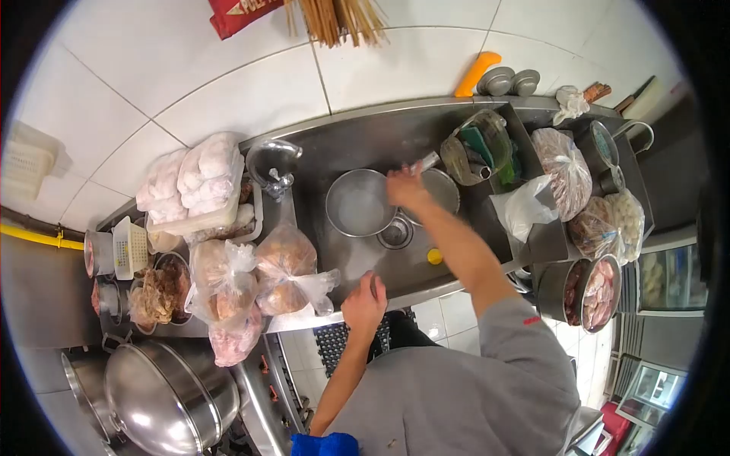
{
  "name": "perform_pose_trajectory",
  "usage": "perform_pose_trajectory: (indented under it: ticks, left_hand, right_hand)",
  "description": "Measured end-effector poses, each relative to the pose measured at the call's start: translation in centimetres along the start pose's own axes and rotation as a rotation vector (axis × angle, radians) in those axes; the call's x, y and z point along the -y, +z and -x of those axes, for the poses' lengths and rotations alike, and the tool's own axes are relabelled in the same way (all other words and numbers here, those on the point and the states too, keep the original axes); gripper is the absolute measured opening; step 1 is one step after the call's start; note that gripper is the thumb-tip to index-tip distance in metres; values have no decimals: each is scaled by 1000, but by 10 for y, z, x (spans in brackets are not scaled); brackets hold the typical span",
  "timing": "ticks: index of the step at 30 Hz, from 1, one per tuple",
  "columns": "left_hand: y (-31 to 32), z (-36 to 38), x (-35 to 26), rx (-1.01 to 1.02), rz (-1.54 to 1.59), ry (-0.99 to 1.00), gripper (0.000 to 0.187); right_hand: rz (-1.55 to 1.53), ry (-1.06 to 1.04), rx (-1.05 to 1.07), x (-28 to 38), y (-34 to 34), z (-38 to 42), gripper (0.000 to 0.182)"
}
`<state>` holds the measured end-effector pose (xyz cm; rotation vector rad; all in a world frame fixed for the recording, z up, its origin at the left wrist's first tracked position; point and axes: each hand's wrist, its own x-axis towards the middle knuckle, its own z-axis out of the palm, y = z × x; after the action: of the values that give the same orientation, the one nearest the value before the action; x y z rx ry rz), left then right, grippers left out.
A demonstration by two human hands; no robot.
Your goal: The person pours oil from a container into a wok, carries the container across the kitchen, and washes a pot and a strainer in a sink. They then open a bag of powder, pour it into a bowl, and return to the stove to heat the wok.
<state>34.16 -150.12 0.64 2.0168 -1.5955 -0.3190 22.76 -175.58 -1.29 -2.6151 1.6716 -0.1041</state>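
My right hand [408,188] reaches into the steel sink [342,262], its fingers closed at the right rim of a round metal pan [356,204] with cloudy water in it. A second round metal pan [443,191] lies just right of that hand, partly hidden by my forearm. A short metal cylinder [427,162] is close behind my fingers. My left hand [365,302] is curled at the sink's front edge; what its fingers close on, if anything, I cannot tell. The drain [397,233] and a small yellow round thing [434,256] are on the sink floor.
A faucet [280,182] stands at the sink's left. Bagged food [286,266] and a tray of wrapped pale meat [209,186] crowd the left counter. A clear jug [487,144] with green scrubbers sits back right. More bags [563,171] and pots of meat [601,292] are at right.
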Motion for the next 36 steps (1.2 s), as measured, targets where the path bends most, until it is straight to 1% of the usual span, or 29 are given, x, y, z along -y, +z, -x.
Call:
perform_pose_trajectory:
  ticks: [1, 2, 4, 6, 8, 10, 11, 13, 14, 15, 17, 21, 24, 26, 29, 32, 33, 36]
  left_hand:
    - [-1, -1, 0, -13, 0, 3, 19]
    - [0, -1, 2, -25, -17, 19, 20]
    - [2, -1, 4, -35, -24, 14, 20]
    - [3, -1, 3, -31, -21, 38, 20]
    - [4, 0, 3, -23, -14, 12, 19]
    - [4, -1, 1, -10, -28, 8, 20]
    - [3, 1, 1, 8, -58, -4, 21]
    - [3, -3, -1, 9, -51, 12, 20]
    - [1, 1, 0, 30, -48, 8, 20]
    - [1, 0, -1, 36, -51, 24, 20]
    - [1, 1, -3, 55, -62, -12, 19]
    - [-1, 0, -8, 79, -104, -16, 19]
    - [1, 2, -6, 94, -94, -19, 19]
    - [0, 1, -8, 91, -86, -24, 18]
    - [0, 2, -9, 90, -104, -26, 17]
    - [3, 3, -6, 70, -116, -7, 17]
    - [3, 3, -6, 69, -118, 1, 17]
    - [2, 3, -9, 75, -140, -14, 17]
  right_hand:
    - [87, 10, 237, -9, -1, -1, 35]
    - [89, 8, 230, -9, -6, 1, 35]
    - [201, -143, 444, -9, -15, 21, 41]
    - [-23, -61, 572, -8, 0, 43, 34]
    - [-525, 113, 685, -10, 13, 68, 30]
    - [-958, 134, 686, 2, 7, 92, 28]
    - [-968, 144, 677, 11, 0, 102, 28]
    - [-1214, 276, 652, 17, -16, 105, 30]
    - [-1189, 297, 686, 17, -17, 108, 30]
    - [-1199, 307, 673, 16, -22, 114, 30]
    - [-1216, 297, 601, 19, -53, 131, 30]
    - [-1282, 360, 575, 11, -99, 149, 30]
    - [-1355, 369, 527, 3, -138, 160, 28]
    - [-1449, 318, 516, -6, -159, 165, 25]
    - [-1507, 347, 467, -11, -200, 168, 21]
    - [-1595, 299, 402, -21, -214, 165, 19]
    - [-1599, 299, 394, -24, -216, 163, 19]
    - [-1738, 304, 335, -30, -219, 156, 20]
